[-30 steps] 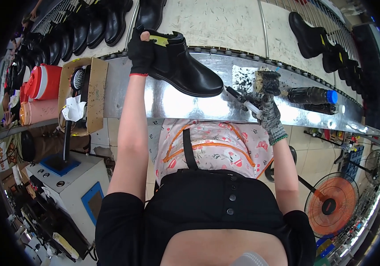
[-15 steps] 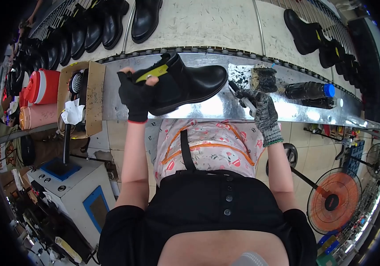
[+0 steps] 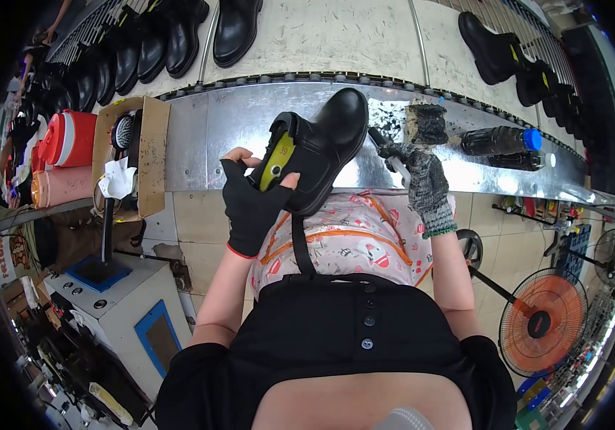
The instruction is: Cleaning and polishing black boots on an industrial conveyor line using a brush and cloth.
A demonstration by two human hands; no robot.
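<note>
My left hand [image 3: 254, 202], in a black fingerless glove, grips a black ankle boot [image 3: 322, 156] by its opening. The boot is tilted, toe pointing away and to the right, with its yellow-green lining [image 3: 277, 159] turned up towards me. Its heel overhangs the near edge of the metal bench. To the right of the boot, my right hand [image 3: 426, 183], in a grey knitted glove, is closed on a slim tool [image 3: 399, 170] with a pale shaft and dark end. The tool is apart from the boot; its kind is unclear.
Beyond my right hand are a black-smeared white sheet [image 3: 388, 117], a dark-stained block [image 3: 427, 123] and a dark bottle [image 3: 497, 141] with a blue cap. A cardboard box [image 3: 153, 158] holds a brush at the left. A conveyor [image 3: 336, 39] carrying black boots runs behind.
My left hand has come nearer and to the right, turning the boot so its toe points away instead of right and its opening faces me. My right hand has barely shifted.
</note>
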